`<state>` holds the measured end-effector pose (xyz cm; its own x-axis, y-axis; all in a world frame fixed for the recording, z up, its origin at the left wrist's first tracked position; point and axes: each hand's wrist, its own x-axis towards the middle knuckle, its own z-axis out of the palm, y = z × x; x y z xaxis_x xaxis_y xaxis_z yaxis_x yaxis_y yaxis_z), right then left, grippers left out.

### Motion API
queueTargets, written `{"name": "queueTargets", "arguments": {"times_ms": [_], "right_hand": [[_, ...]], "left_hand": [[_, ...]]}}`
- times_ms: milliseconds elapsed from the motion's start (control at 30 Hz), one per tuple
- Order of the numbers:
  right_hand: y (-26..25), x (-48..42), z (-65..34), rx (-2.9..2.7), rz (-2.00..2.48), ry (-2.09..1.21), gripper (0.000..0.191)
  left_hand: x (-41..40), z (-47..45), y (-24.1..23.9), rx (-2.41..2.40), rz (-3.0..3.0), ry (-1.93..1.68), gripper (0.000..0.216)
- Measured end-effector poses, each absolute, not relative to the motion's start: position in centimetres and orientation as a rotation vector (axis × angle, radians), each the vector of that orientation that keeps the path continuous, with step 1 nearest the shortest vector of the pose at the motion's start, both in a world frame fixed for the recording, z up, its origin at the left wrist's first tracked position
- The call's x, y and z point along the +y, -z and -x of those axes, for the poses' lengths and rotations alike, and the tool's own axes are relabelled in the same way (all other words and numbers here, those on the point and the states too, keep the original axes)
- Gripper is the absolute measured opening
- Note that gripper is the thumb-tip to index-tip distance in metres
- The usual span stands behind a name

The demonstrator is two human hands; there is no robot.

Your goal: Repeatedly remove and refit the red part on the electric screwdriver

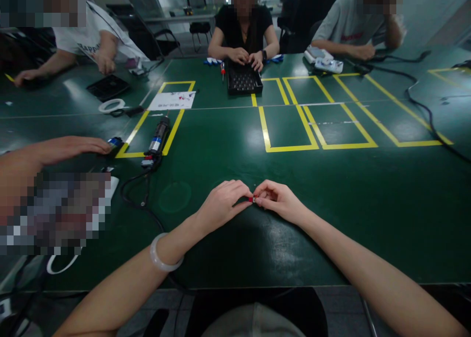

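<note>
Just above the green table [349, 194], near its front middle, my two hands meet at a small red and silvery piece [251, 199], too small to name. My left hand [225, 202] pinches its red end between thumb and fingertips; a pale bangle circles that wrist. From the other side, my right hand [277, 199] pinches at the silvery end, its other fingers curled. The fingertips hide much of the piece.
Left stands a corded electric screwdriver [159, 136] within yellow tape, its cable running toward me. A co-worker's hand [91, 144] reaches in at left. Across sits a person with a black tray [245, 84]. A white sheet [172, 100], tape roll [111, 106] and black cable [415, 94] lie farther back.
</note>
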<state>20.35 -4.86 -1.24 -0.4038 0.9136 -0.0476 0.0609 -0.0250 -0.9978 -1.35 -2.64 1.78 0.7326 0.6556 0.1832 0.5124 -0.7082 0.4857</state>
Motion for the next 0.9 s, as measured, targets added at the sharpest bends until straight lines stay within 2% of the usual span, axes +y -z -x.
{"name": "queueTargets", "arguments": {"times_ms": [100,200,267,400,500,667,900], "right_hand": [[1.3,-4.9,-20.4,-1.568,1.043,-1.486,0.022],[1.3,-4.9,-20.6,-1.561,1.055,-1.448,0.021],[1.3,-4.8,-20.6,-1.549,1.073,-1.440,0.022],[1.4,-4.7,-20.7,-1.559,1.106,-1.427,0.024],[1.4,-4.7,-20.7,-1.579,1.114,-1.428,0.024],[1.4,-4.6,-20.7,-1.568,1.118,-1.434,0.021],[1.3,-4.6,-20.7,-1.558,1.126,-1.437,0.020]], "left_hand": [[-2.5,1.4,-2.1,0.845,-2.572,-0.453,0.022],[-0.9,2.5,-3.2,0.914,-2.603,-0.483,0.037],[1.2,4.6,-3.8,1.137,-2.621,-0.545,0.046],[6.0,12.0,-3.0,1.890,-2.493,-0.587,0.065],[8.4,17.7,-1.5,2.266,-2.174,-0.441,0.081],[9.7,21.9,-0.5,2.278,-2.041,-0.222,0.072],[9.1,20.3,-0.7,2.190,-2.142,-0.216,0.073]]}}
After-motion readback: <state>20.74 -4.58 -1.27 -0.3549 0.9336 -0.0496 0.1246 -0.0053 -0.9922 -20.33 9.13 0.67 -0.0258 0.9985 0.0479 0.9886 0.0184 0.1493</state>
